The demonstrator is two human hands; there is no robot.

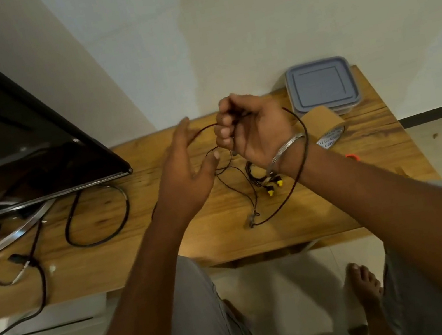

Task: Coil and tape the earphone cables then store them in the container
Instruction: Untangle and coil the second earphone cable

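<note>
My right hand [251, 126] is a fist above the wooden table [167, 236], shut on a dark reddish earphone cable [302, 159] that loops around my right wrist and trails down to the table. My left hand [188, 173] is beside it with fingers spread, the cable running across its fingertips. A second earphone set with yellow tips [273, 184] lies coiled on the table under my right wrist. A grey lidded container [322, 87] stands shut at the table's far right corner. A roll of brown tape [324, 125] lies in front of it.
A black monitor [16, 138] on a round metal stand fills the left side, with thick black cables [95, 216] looping across the table. A small orange object [352, 156] peeks out behind my right forearm. My bare foot [364, 283] rests on the tiled floor below.
</note>
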